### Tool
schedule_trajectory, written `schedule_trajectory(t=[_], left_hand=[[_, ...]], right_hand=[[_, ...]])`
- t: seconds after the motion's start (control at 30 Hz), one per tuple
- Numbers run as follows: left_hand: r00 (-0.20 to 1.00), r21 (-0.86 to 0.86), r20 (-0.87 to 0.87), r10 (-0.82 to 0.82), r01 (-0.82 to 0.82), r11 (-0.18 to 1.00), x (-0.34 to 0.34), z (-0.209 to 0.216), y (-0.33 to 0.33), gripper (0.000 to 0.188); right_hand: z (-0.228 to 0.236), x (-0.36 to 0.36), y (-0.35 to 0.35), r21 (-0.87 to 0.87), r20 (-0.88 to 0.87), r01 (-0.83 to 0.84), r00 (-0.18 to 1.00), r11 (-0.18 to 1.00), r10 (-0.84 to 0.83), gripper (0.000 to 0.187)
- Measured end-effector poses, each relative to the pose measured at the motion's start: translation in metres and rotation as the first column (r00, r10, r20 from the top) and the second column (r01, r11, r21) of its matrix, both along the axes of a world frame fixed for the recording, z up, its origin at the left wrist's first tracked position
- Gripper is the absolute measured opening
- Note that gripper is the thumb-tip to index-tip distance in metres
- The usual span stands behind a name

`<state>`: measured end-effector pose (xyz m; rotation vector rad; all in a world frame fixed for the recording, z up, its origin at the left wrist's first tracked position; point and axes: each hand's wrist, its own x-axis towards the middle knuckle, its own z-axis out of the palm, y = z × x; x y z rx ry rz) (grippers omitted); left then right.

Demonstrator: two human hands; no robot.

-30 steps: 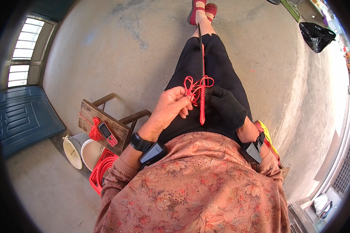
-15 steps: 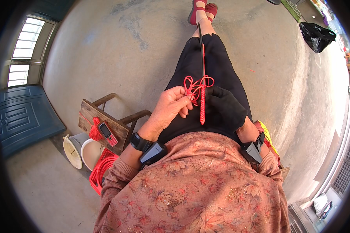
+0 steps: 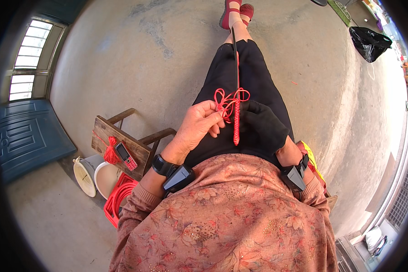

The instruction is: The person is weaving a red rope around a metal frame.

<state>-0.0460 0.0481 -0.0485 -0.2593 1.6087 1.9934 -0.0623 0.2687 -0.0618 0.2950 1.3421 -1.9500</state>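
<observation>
I sit with my legs stretched out in black trousers. A taut dark cord (image 3: 235, 54) runs from my red shoes (image 3: 235, 10) back to my lap. Around it a braided red strand (image 3: 236, 124) hangs down, with loose red cord loops (image 3: 229, 100) above it. My left hand (image 3: 197, 127) pinches the red loops between thumb and fingers. My right hand (image 3: 263, 127), in a black glove, grips the braid and cord from the right. Both wrists carry black strapped devices.
A small wooden stool (image 3: 122, 143) stands at my left with a red phone (image 3: 124, 156) and a bundle of red cord (image 3: 109, 152) on it. Beside it are a white bucket (image 3: 88, 174) and a red coil (image 3: 118, 199). A black bag (image 3: 369, 41) lies far right.
</observation>
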Motion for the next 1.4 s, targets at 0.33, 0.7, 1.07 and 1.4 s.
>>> schedule_trajectory(t=[0.33,0.7,1.07,1.4], left_hand=[[1.000,-0.009,0.008,0.004,-0.004,1.000,-0.001,0.002,0.001,0.014],[0.995,0.081,0.047,0.088,-0.092,0.992,-0.001,0.002,-0.003,0.011],[0.930,0.216,-0.070,0.360,-0.338,0.916,-0.002,0.046,-0.063,0.020],[0.869,0.700,-0.077,0.488,-0.301,0.648,0.002,0.156,-0.067,0.018]], right_hand=[[0.002,-0.001,0.000,0.004,-0.002,-0.007,1.000,1.000,0.007,0.018],[0.010,-0.001,0.003,0.001,0.020,-0.027,0.999,1.000,0.027,0.018],[0.009,-0.003,0.024,-0.109,-0.037,0.125,0.991,0.986,-0.130,0.017],[0.064,-0.033,-0.001,0.512,-0.820,0.411,0.495,0.754,0.287,0.032]])
